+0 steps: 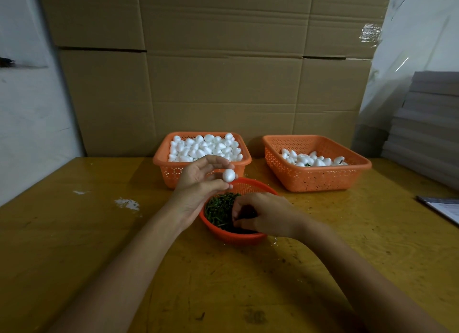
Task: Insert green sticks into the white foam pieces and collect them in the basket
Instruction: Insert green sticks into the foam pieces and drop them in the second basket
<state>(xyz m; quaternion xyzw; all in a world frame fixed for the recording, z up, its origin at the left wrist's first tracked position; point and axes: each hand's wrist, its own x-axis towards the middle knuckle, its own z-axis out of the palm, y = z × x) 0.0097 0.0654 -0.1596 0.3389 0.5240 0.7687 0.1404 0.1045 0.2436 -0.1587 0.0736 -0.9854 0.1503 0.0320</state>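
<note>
left grip (201, 176) pinches a white foam piece (228, 175) at its fingertips; right grip (260, 213) curls into the green sticks (218, 209), hold unclear.

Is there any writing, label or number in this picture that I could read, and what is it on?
No text here can be read.
Paper sheet at the right edge of the picture: faint print, too small and blurred to read.
Cardboard boxes: no print shows.
Two orange baskets: no labels show.
</note>
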